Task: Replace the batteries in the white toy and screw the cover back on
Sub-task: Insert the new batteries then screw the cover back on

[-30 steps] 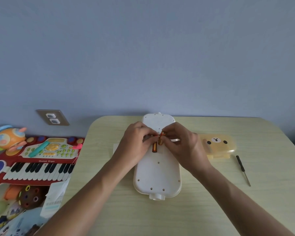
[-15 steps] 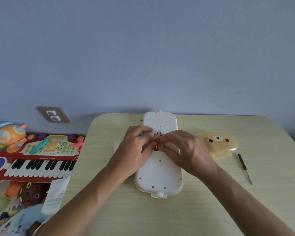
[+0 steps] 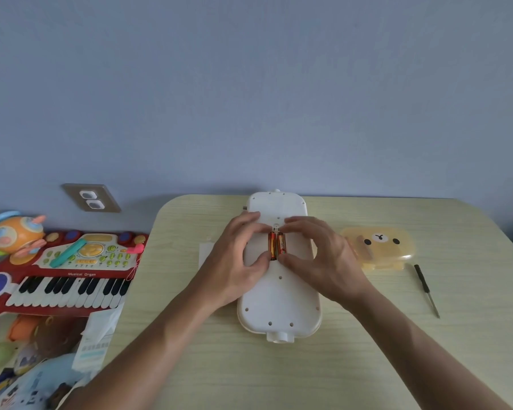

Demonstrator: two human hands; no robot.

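Observation:
The white toy (image 3: 279, 303) lies face down, lengthwise, in the middle of the table (image 3: 279, 377). Its battery bay is uncovered, and two orange-and-black batteries (image 3: 277, 245) lie side by side in it. My left hand (image 3: 234, 261) grips the left battery, thumb at its near end and fingers at its far end. My right hand (image 3: 323, 261) holds the right battery the same way. A small black screwdriver (image 3: 426, 288) lies on the table to the right. A flat white piece (image 3: 205, 255), mostly hidden, shows behind my left hand.
A yellow bear-face box (image 3: 379, 247) sits right of the toy, between it and the screwdriver. Off the table's left edge lie a red toy keyboard (image 3: 62, 270), an orange round toy (image 3: 12, 235) and several other toys and papers. A wall outlet (image 3: 91, 199) is behind them.
The second battery, held tilted above the bay a second ago, now lies flat beside the first. Both hands have spread to the batteries' ends.

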